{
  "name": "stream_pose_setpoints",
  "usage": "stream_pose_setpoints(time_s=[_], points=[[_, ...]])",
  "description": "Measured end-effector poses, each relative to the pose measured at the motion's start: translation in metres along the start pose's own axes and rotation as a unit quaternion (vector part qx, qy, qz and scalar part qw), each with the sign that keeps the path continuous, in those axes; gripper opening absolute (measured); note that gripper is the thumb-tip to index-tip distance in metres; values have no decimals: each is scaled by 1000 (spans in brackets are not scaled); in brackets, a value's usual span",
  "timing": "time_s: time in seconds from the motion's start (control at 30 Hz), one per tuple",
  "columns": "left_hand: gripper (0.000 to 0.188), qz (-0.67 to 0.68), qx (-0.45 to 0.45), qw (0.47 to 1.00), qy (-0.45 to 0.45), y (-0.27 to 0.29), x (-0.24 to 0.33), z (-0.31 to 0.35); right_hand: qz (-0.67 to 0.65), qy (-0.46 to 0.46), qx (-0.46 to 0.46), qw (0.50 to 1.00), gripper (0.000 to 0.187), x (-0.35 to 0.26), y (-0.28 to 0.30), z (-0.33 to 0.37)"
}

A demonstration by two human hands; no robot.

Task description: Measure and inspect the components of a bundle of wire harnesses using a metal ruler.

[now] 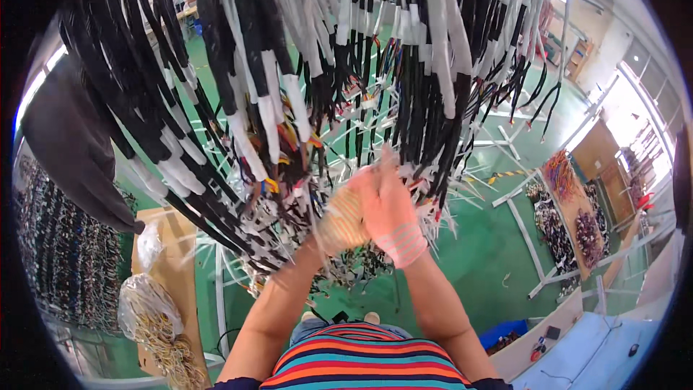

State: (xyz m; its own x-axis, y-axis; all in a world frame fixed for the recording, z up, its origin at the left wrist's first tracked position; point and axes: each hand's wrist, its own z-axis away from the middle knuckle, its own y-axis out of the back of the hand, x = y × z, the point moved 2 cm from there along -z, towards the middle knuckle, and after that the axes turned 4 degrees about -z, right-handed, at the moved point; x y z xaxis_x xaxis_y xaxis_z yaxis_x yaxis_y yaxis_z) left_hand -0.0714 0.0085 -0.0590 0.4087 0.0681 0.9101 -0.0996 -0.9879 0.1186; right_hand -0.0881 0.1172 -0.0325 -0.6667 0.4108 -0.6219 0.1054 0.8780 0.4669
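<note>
Hanging before me are several wire harnesses, wrapped in black and white-grey sleeving, with loose coloured wires and white connectors at their lower ends. My right hand, in a pale orange glove, is raised among these ends with its fingers drawn together and the tips blurred. Close against it is my left hand, in a striped yellow-orange glove and smeared by motion, so its fingers cannot be made out. A thin pale strand hangs beside the left wrist. Whatever lies between the hands is hidden.
To the left, a cardboard-topped surface bears plastic bags and a bundle of yellowish wires. Dense harnesses hang beyond it. At right stand white frame bars, a board with wire bundles, and a light-blue worktop.
</note>
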Motion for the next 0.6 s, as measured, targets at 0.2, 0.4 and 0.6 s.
stream_pose_setpoints(time_s=[0.2,0.4,0.6], points=[[24,-351,233,906,-28,48,-34,-46,-373,-286,22,882,29,28,18,6],[15,-353,327,862,-159,24,-30,-82,56,-13,47,997,20,12,17,0],[25,41,50,994,92,12,-8,-17,-196,-96,1,976,31,13,20,0]])
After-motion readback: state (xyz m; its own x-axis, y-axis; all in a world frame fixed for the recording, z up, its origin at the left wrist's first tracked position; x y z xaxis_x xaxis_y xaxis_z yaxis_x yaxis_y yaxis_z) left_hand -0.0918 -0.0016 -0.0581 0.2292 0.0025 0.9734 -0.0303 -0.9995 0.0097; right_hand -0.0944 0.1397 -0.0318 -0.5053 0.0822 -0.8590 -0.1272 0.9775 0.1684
